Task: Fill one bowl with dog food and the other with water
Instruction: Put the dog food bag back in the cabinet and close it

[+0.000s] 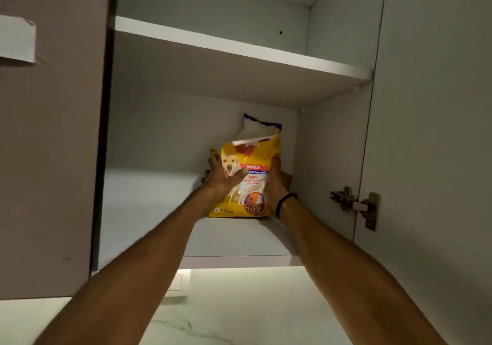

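A yellow dog food bag (254, 158) with a dog's picture stands upright on the lower shelf (149, 211) of an open wall cabinet. Its top is torn open and folded, showing white inside. My left hand (221, 178) grips the bag's left side, with the thumb across the front. On the bag's right side my right hand (278, 182) presses flat; a black band circles that wrist. Both arms reach up from below. No bowls are in view.
The upper shelf (239, 49) sits above the bag. The open cabinet door (431, 131) hangs at the right, with a metal hinge (354, 203). A closed door (48, 131) is at the left. Below are a lit marble wall (239, 304) and a wall switch (177, 283).
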